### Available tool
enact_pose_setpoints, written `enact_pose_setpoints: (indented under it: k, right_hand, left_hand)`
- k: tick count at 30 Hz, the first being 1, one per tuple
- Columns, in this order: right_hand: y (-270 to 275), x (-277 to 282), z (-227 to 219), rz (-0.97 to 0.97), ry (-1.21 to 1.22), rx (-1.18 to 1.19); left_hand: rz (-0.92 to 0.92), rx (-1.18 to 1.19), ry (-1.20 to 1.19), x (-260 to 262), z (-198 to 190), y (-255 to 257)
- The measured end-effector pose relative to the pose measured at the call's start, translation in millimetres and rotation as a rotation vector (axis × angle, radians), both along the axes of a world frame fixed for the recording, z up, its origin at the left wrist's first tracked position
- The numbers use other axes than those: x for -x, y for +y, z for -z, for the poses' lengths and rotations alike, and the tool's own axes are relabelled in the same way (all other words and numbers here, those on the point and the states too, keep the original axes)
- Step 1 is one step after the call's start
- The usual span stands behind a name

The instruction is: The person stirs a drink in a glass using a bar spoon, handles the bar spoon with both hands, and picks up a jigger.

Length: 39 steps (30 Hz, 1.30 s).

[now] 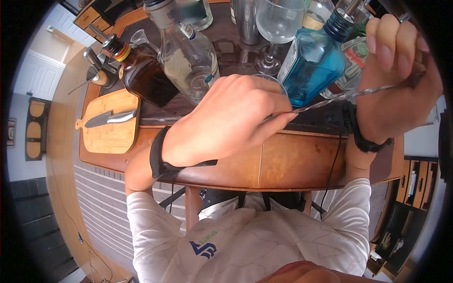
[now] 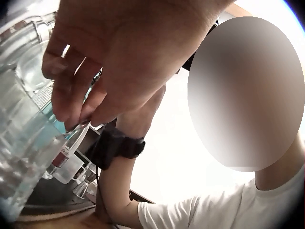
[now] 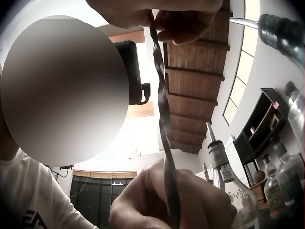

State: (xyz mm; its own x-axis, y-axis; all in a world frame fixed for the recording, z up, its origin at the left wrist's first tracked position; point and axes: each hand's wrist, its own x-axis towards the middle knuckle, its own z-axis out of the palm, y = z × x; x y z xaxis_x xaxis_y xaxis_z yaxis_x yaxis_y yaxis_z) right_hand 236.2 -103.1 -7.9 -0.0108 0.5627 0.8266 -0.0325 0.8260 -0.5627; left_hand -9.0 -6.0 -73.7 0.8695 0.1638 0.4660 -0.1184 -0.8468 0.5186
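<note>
A bar spoon (image 1: 347,96) with a twisted metal stem stretches between my two hands; its ends are hidden. My left hand (image 1: 231,118) pinches it between thumb and fingertips, close over the rim of a clear glass (image 1: 273,81) that this hand partly hides. In the left wrist view, clear ridged glass (image 2: 24,152) fills the left side beside these fingers. Raised at the right, my right hand (image 1: 398,80) holds the other end, fingers curled. The stem (image 3: 163,105) runs up into that hand in the right wrist view.
Behind the hands stand a blue bottle (image 1: 318,66), a clear bottle (image 1: 186,56), a brown bottle (image 1: 148,75), a stemmed glass (image 1: 279,21) and a metal shaker (image 1: 246,23). A knife (image 1: 111,119) lies on a wooden cutting board (image 1: 111,141) at left. The table's leather edge (image 1: 283,160) runs in front.
</note>
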Motion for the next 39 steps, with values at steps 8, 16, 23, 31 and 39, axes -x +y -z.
enact_pose_setpoints:
  k: [8,16,23,31,39]
  right_hand:
    - [-2,4,-1,0.063,-0.064,-0.027]
    - [-3,0,2,0.087,-0.116,-0.036]
    - [-4,7,4,0.089,-0.076,-0.032]
    - [2,-2,3,0.084,-0.056,-0.015]
    - [0,-4,4,0.083,-0.138,-0.062]
  left_hand:
    - [-0.035,-0.074,-0.044,-6,7,4]
    - [-0.135,-0.154,-0.005,-6,5,7]
    - [-0.159,-0.182,0.077,-2,-2,3]
    - [-0.106,-0.171,0.082,4,-8,0]
    - [-0.018,-0.073,-0.003,-1,-1,-1]
